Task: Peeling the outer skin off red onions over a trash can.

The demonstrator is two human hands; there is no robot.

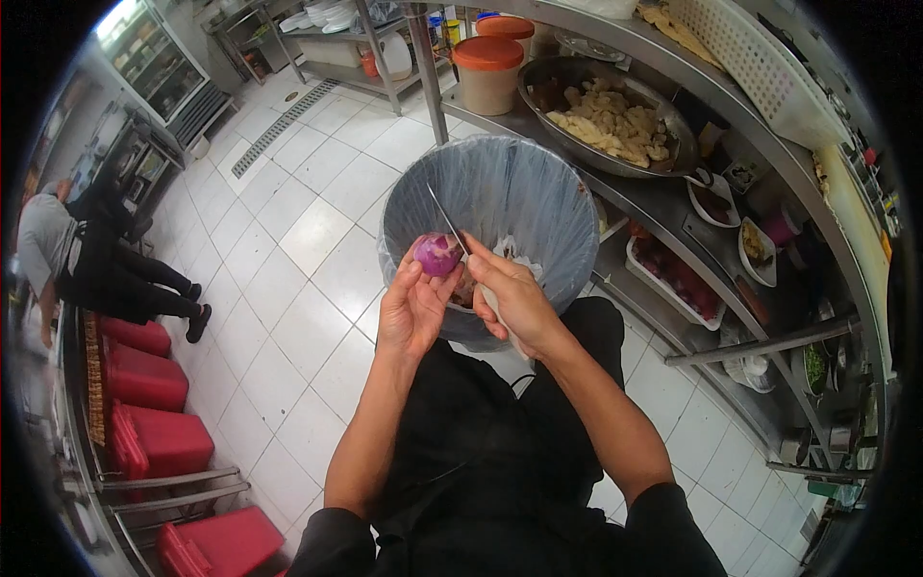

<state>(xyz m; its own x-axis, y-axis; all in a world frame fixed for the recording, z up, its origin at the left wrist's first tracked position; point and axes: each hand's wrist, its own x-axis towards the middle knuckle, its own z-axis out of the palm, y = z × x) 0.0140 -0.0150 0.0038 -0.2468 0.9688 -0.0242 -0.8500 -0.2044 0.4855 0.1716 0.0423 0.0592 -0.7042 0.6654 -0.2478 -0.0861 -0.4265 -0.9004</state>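
Note:
My left hand (414, 306) holds a purple-red onion (438, 254) between the thumb and fingers, its surface partly pale and brownish. A kitchen knife (445, 214) with a pale handle is gripped in my right hand (515, 296); its blade points up and away to the left, close beside the onion's right side. Whether the blade touches the onion is hard to tell. Both hands are above the near part of a large round bin (490, 169) lined with a clear plastic bag. Pale and brownish scraps (515, 252) lie inside it, partly hidden by my right hand.
Metal shelving (620, 195) curves along the right, with a large metal bowl of pale food (609, 119), an orange-lidded tub (488, 76) and a white tray of dark red food (674, 285). Red bins (162, 440) line the left, where a person (108, 260) in black trousers bends over.

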